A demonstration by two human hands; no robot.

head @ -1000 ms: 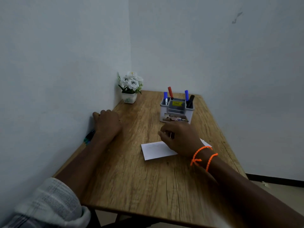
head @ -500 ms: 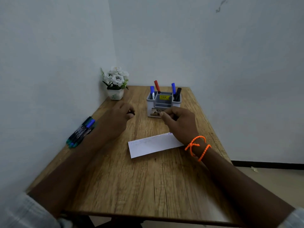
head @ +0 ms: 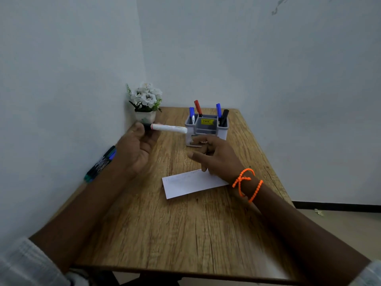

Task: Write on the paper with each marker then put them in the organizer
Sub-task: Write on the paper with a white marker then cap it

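Head view: marker [head: 168,128] in left hand [head: 135,148]

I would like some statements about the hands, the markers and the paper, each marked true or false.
1. The left hand holds a white marker above the table. True.
2. The right hand grips a marker. False: its fingers are loose and hold nothing.
3. Markers already stand in the organizer. True.
4. The paper lies inside the organizer. False: it lies flat on the table, nearer the person than the organizer.
5. More markers lie at the table's left edge. True.
6. The flower pot stands on the paper. False: it stands in the far left corner.
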